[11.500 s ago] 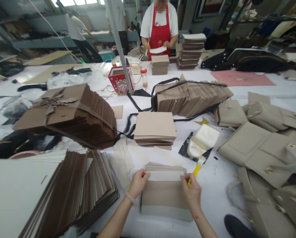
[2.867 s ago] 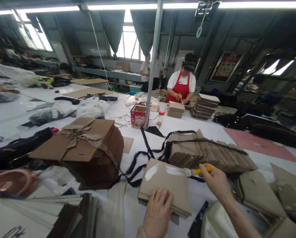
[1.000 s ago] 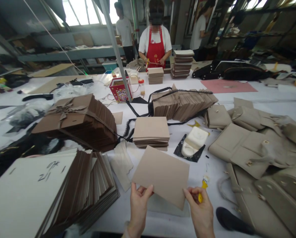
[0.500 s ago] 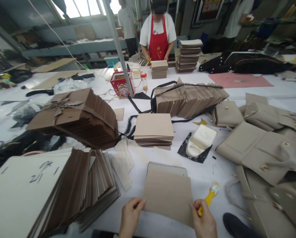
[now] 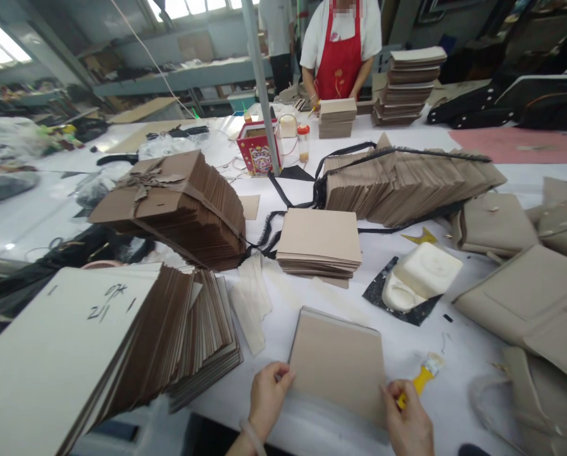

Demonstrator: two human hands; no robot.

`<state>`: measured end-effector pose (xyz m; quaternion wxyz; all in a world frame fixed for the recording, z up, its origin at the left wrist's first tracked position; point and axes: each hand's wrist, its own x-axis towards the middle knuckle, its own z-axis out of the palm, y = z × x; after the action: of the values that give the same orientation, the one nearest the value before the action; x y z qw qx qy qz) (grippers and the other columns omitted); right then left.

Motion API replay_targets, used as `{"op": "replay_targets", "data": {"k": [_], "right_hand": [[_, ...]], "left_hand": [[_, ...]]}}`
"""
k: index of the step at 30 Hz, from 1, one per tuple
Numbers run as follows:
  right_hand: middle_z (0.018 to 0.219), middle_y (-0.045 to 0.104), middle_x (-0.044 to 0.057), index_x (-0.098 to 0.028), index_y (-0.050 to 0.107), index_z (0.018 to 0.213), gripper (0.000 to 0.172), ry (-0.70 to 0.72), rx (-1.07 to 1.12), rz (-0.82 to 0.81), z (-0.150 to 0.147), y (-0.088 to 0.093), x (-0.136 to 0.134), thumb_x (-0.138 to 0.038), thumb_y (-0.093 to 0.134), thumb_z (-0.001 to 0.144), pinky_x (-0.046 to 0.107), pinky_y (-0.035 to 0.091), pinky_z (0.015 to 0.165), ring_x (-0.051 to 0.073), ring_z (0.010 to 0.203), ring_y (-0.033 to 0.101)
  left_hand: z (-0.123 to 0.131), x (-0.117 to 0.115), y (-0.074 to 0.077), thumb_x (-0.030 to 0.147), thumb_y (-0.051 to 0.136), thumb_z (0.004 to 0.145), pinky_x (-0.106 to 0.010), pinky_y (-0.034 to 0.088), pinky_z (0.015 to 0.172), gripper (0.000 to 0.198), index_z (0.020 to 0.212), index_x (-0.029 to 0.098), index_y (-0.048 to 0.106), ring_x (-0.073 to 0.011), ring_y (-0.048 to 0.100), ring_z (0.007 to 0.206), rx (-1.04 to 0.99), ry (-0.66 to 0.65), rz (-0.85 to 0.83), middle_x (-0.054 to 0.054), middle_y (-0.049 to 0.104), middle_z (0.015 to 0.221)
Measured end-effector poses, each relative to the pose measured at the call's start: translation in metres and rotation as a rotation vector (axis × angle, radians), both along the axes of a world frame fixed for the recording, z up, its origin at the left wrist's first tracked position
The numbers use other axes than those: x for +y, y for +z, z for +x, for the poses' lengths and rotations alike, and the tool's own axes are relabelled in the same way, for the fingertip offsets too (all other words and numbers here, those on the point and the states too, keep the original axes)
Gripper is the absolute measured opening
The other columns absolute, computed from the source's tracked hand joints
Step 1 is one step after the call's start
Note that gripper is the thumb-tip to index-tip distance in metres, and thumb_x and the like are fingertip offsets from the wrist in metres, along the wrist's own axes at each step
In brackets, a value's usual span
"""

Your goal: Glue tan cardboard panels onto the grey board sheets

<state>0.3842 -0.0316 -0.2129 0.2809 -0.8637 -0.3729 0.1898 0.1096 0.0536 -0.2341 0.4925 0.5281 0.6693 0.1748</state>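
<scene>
A taupe sheet (image 5: 338,364) lies on the white table in front of me, almost covering a grey-edged sheet (image 5: 307,313) that shows as a thin strip at the far edge. My left hand (image 5: 271,389) pinches its left edge between thumb and fingers. At the right edge, my right hand (image 5: 407,411) grips the sheet with thumb and finger. The same hand also holds a yellow-handled paintbrush (image 5: 421,382), its pale bristles pointing away. Beyond the sheets sits a stack of beige panels (image 5: 319,237). A white tub (image 5: 423,275) on a black scrap stands to the right.
Leaning stacked boards (image 5: 69,348) stand at left, before a tied brown bundle (image 5: 169,202). A strapped beige bundle (image 5: 407,183) lies farther back. Taupe bags (image 5: 535,297) crowd the right. Across the table, a person in a red apron (image 5: 339,63) works near a pole (image 5: 261,76).
Both hands have slid the taupe sheet away from me, so less of the sheet beneath shows. The camera view has turned left, shifting the surroundings rightward.
</scene>
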Motion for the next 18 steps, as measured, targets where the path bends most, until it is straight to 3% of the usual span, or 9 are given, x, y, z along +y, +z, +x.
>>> {"op": "replay_targets", "data": {"k": [10,18], "right_hand": [[0.061,0.056,-0.002,-0.026,0.045,0.070,0.049,-0.015,0.009,-0.093,0.013,-0.019,-0.001,-0.074,0.042,0.075,0.030,0.044,0.057,0.018,0.054,0.055],[0.057,0.051,-0.003,-0.026,0.045,0.070,0.044,-0.009,-0.036,-0.114,0.013,-0.025,0.000,-0.069,0.042,0.078,0.030,0.041,0.054,0.019,0.053,0.053]], "left_hand": [[0.004,0.004,-0.013,0.037,0.061,0.079,-0.027,0.042,0.069,0.020,0.080,0.021,0.074,-0.0178,0.063,0.072,0.046,0.021,-0.035,0.000,0.073,0.078],[0.006,0.009,-0.007,0.033,0.064,0.077,-0.026,0.041,0.068,0.015,0.077,0.021,0.073,-0.0170,0.064,0.072,0.108,0.006,-0.080,0.001,0.073,0.077]]}}
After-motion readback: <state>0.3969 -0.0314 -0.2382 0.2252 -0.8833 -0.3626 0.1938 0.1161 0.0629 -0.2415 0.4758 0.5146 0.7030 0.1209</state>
